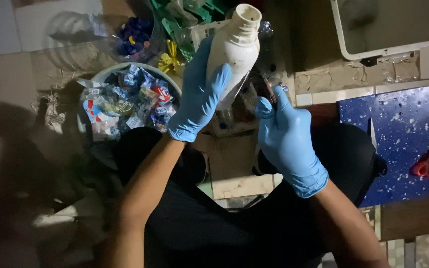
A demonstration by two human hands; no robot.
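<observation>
Blue nitrile gloves on both hands. Left hand wraps around the body of a white plastic bottle, fingers curled over its side, neck and open mouth pointing away from the person. The bottle is held in the air above the lap, tilted, cap off. Right hand is closed in a fist around a small dark-handled tool, probably a knife, its tip close to the bottle's lower side; whether it touches cannot be told in this dim light

Handling, as a judgement: bottle looks empty and light, thin-walled, likely to flex under a squeeze; smooth surface may slide against gloved fingers. The broad middle of the body, where the left hand already sits, looks the steadiest hold; the neck would be stiffer but narrower

Around: left of the hands, a round basin heaped with crumpled printed plastic labels. Beyond it, a clear container of blue bottle caps and green plastic pieces. To the right, a blue speckled board with red-handled scissors lying on it, and a white tray further off. Tiled floor beneath. Nothing lies between the two hands; the basin is near the left forearm
</observation>
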